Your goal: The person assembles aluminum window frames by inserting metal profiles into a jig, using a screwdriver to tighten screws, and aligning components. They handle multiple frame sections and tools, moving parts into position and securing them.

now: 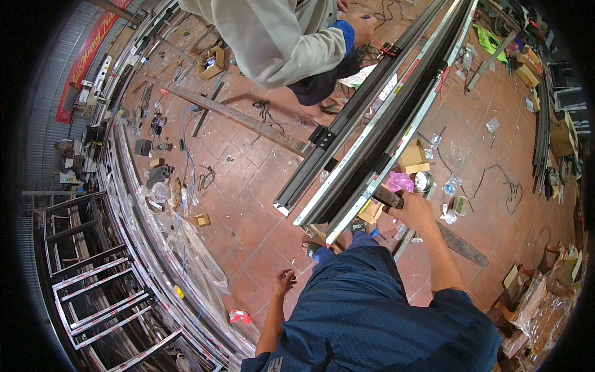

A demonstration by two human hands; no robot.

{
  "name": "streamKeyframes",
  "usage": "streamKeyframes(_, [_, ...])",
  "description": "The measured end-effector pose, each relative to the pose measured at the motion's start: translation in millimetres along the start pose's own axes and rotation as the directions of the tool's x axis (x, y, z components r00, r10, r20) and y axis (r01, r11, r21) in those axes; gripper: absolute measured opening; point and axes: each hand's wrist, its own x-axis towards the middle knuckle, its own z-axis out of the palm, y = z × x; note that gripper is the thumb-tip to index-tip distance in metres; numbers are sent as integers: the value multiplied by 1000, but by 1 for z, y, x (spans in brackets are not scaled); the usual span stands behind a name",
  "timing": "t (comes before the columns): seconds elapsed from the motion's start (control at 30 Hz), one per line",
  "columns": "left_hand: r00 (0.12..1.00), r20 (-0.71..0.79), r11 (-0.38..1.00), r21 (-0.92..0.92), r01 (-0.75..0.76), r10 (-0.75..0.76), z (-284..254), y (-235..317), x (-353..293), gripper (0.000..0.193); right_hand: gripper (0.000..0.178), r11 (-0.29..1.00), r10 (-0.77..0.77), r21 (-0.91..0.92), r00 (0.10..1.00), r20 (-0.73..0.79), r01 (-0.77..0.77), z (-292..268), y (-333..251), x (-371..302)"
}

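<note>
My left hand [284,283] hangs low beside my body, fingers loosely bent and apart, with nothing visible in it. My right hand [414,211] is closed at a dark wooden bar [387,197] beside the long metal profiles; how much of the bar lies in the grip is hidden. Before me, a long dark profile with white-taped edges [347,163] slants from near my feet to the upper right. Alongside it to the left lies a second dark rail [305,175], with a black bracket [323,137] on it. A wooden plank [462,245] shows past my right hand.
Across the profiles a person in a light sleeve [266,46] bends over the far part. A timber beam [229,115] runs leftward from the rail. An open cardboard box [414,157], pink plastic [400,181] and cables litter the tiled floor. Framed metal panels [102,304] stack at left.
</note>
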Motion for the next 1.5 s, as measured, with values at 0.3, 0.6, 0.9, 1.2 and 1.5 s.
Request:
streamKeyframes(0.3, [1000,-10,999,38,-6,6,1,-5,0,41,59,1000,-3,-24,1000,18,4,-1,1,-1])
streamKeyframes(0.6, [1000,7,1000,26,-2,2,8,1,2,43,60,999,-20,-41,1000,9,20,-1,3,-1])
streamKeyframes(0.9, [1000,22,999,31,-9,8,8,-11,9,44,59,1000,-18,-4,1000,18,18,0,5,-1])
streamKeyframes(1.2, [1000,4,1000,-1,-30,30,14,-7,3,47,61,999,-41,20,999,4,41,-2,4,-2])
streamKeyframes(1.5, [999,39,999,-15,-33,34,13,-4,3,46,65,999,-23,-41,998,57,25,1,10,0])
